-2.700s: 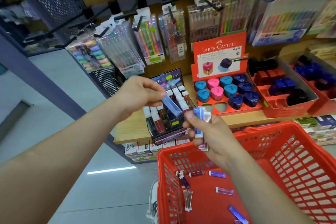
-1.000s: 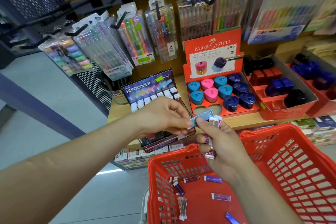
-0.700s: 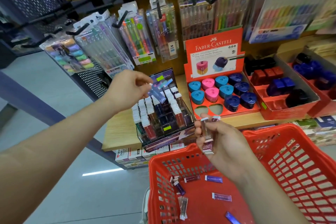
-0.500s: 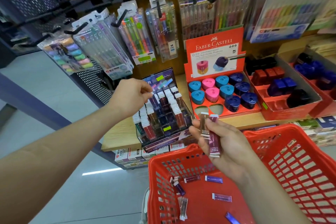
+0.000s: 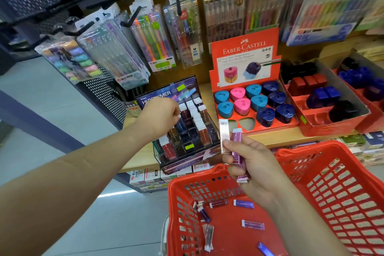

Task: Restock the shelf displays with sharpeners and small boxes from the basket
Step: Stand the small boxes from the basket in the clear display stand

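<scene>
While right hand [image 5: 252, 164] holds small boxes [image 5: 235, 145], I cannot tell whether left hand [image 5: 160, 114] grips anything.

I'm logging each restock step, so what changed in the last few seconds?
The left hand took a blue box from the right hand, carried it up and left, then dipped into the tiered display; whether it still grips the box is hidden. The right hand holds the remaining small boxes, silver and purple showing. The basket and the sharpener tray look as before.
</scene>
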A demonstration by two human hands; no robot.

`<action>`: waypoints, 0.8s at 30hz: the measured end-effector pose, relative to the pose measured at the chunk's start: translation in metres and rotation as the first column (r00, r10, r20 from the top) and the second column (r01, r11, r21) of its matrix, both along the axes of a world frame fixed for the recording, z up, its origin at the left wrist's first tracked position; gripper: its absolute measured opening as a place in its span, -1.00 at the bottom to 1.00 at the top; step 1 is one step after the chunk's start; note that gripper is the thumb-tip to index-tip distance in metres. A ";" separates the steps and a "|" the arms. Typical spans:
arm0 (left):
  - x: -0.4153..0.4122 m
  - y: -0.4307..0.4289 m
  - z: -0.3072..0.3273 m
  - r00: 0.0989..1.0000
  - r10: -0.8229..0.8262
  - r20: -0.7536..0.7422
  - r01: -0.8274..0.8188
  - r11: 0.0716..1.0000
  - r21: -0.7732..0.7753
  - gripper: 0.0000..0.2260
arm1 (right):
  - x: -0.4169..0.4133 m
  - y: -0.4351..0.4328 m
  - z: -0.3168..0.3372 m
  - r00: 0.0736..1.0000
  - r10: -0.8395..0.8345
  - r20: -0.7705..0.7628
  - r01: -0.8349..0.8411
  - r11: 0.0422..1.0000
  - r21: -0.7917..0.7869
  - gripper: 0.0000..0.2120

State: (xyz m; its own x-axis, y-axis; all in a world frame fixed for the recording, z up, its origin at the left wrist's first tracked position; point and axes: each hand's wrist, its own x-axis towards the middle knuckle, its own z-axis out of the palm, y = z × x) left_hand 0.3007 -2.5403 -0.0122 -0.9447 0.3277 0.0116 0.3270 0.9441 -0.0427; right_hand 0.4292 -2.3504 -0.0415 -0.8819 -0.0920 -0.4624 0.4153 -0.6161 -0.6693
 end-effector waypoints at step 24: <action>0.035 0.022 0.054 0.888 -0.072 0.453 -0.320 0.610 0.725 -0.90 | 0.006 0.009 0.003 0.996 -0.089 0.019 0.089 0.996 -0.031 -0.73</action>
State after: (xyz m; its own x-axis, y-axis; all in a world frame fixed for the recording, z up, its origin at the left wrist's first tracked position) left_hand 0.3356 -2.5180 0.0416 -0.9481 0.2590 -0.1847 0.0022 0.5858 0.8104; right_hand 0.4354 -2.3418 -0.0382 -0.8787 -0.0282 -0.4765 0.3697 -0.6717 -0.6420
